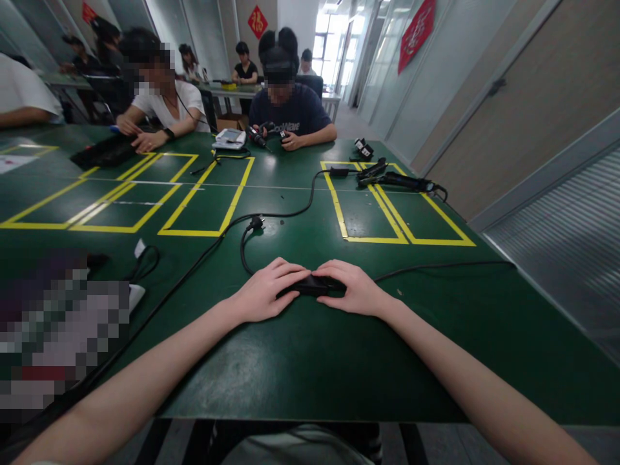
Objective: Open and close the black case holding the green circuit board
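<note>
A black power adapter [312,285] lies on the green table near its front middle. My left hand [270,289] grips its left end, fingers over the top and thumb along the near side. On the right end, my right hand [356,288] holds it the same way. From behind my left hand a short black cord curves up to a plug [256,223] resting on the table. A thin black cable [450,265] runs from my right hand towards the table's right edge. The fingers cover both ends of the adapter.
Yellow tape rectangles [345,237] mark the green table [300,368]. A long black cable [203,255] crosses on the left, past a pixelated item [72,323]. Black straps or tools [397,181] lie at the far right. Two people [293,106] work across the table, one near a drill [258,137].
</note>
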### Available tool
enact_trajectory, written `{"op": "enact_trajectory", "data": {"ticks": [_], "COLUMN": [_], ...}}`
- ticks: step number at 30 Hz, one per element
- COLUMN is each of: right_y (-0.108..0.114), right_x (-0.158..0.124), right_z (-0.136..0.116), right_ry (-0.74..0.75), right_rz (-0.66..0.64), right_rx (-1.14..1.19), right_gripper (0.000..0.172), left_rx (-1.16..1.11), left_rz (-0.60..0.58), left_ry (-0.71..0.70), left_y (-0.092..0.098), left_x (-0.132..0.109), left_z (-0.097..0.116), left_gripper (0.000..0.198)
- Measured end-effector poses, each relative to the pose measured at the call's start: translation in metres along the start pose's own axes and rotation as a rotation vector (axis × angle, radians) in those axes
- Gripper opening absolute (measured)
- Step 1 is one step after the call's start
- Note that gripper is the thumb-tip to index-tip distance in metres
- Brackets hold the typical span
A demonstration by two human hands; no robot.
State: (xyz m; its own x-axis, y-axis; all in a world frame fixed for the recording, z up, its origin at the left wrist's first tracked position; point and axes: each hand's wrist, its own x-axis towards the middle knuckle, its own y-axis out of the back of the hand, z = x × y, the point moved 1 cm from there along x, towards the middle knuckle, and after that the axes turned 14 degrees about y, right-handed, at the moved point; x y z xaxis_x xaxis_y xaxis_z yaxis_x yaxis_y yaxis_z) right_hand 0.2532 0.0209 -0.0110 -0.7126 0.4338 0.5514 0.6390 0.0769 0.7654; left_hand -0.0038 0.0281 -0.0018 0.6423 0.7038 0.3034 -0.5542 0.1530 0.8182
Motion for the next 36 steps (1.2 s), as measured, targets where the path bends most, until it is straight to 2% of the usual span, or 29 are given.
{"op": "enact_trajectory", "data": {"ticks": [5, 14, 18, 24, 36], "right_y": [0.000, -0.001, -0.001, -0.003, 0.002], "right_x": [0.004, 0.009, 0.010, 0.008, 0.009], "right_z": [-0.004, -0.012, -0.012, -0.012, -0.011], "right_ry": [-0.014, -0.016, 0.024, 0.136, 0.101], "right_rz": [-0.057, -0.212, -0.281, -0.260, -0.206], "right_rx": [-0.051, -0.117, -0.184, -0.317, -0.273], "right_gripper": [0.033, 0.034, 0.028, 0.030, 0.030], "left_rx": [0.099, 0.218, 0.219, 0.224, 0.244], "left_rz": [0.003, -0.069, -0.081, -0.072, 0.022], "left_ry": [-0.025, -0.017, -0.026, -0.008, -0.028], "left_y": [-0.003, -0.007, -0.004, -0.001, -0.004], "left_x": [0.002, 0.005, 0.005, 0.006, 0.004], "left_z": [0.004, 0.005, 0.008, 0.009, 0.002], "left_gripper": [0.043, 0.032, 0.027, 0.033, 0.039]}}
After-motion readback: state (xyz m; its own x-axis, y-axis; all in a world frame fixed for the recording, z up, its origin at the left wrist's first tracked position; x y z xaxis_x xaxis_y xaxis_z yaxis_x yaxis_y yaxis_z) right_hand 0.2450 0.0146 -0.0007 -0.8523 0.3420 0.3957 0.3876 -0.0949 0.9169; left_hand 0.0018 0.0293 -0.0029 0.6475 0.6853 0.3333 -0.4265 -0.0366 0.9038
